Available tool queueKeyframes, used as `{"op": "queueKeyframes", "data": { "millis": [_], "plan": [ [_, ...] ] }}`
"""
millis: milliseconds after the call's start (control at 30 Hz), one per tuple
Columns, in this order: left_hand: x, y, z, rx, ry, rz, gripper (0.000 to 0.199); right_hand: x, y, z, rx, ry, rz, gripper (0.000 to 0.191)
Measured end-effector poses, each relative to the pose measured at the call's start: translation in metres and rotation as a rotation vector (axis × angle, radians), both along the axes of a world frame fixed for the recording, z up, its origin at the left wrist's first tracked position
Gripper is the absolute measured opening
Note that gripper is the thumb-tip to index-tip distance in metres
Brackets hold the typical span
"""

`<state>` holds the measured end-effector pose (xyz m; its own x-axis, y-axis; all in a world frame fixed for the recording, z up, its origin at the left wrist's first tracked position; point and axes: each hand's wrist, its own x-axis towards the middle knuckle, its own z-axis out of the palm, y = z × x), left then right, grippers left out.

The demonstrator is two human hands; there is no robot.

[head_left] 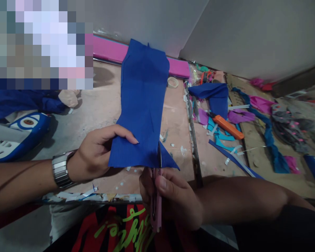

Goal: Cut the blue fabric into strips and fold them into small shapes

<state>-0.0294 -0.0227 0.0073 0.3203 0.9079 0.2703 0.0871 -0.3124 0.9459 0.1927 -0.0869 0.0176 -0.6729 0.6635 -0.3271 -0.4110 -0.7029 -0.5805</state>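
Note:
A long piece of dark blue fabric [145,94] stretches from the far side of the table toward me. My left hand [94,150] pinches its near left edge, thumb on top and the other fingers underneath. In my right hand [173,192] is a pair of scissors [155,210] with pinkish handles, fingers wrapped around them. The blades point away from me and sit in the fabric's near edge, right of centre. To the right of the blades a pointed flap [168,157] of the blue fabric sticks out. The lower blade is hidden under the cloth.
A pink folded strip [110,50] lies along the table's back, with a tape roll [172,82] in front. An orange box cutter [228,126] rests among scraps at right. A blue-and-white device [21,136] and dark blue cloth [21,103] are at left.

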Motion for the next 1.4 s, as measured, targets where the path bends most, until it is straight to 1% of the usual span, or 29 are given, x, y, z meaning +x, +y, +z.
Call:
{"op": "queueKeyframes", "data": {
  "millis": [167,333,567,800,967,1133,1300,1333,1400],
  "plan": [
    [0.0005,-0.0006,0.0009,-0.01,-0.023,-0.014,0.017,0.002,0.0013,0.0007,0.003,-0.084,0.017,0.051],
    [0.0005,-0.0017,0.0008,-0.074,-0.018,-0.039,0.018,0.0018,0.0034,0.0044,0.014,-0.108,0.013,0.051],
    [-0.0013,-0.0024,-0.0011,-0.115,-0.022,-0.065,0.019,0.0013,0.0036,0.0031,0.008,-0.088,0.006,0.05],
    [-0.0022,-0.0028,-0.0071,-0.126,-0.06,-0.082,0.023,0.0021,0.0021,0.0006,-0.02,-0.084,0.026,0.051],
    [-0.0017,-0.0037,-0.0063,-0.135,-0.084,-0.102,0.023,0.0017,0.0027,0.0015,-0.059,-0.101,0.025,0.053],
    [-0.0022,-0.0042,-0.0069,-0.117,-0.077,-0.086,0.03,0.0019,0.0024,0.0027,-0.091,-0.102,0.044,0.053],
    [-0.0014,0.0002,-0.008,-0.089,-0.075,-0.064,0.046,0.0024,0.0023,0.0041,-0.091,-0.092,0.053,0.052],
    [-0.001,0.0009,-0.0079,-0.103,-0.081,-0.065,0.046,0.0025,0.0023,0.0041,-0.092,-0.092,0.056,0.052],
    [-0.0002,0.0014,-0.0076,-0.15,-0.095,-0.075,0.039,0.003,0.0018,0.0037,-0.091,-0.097,0.057,0.052]
  ]
}}
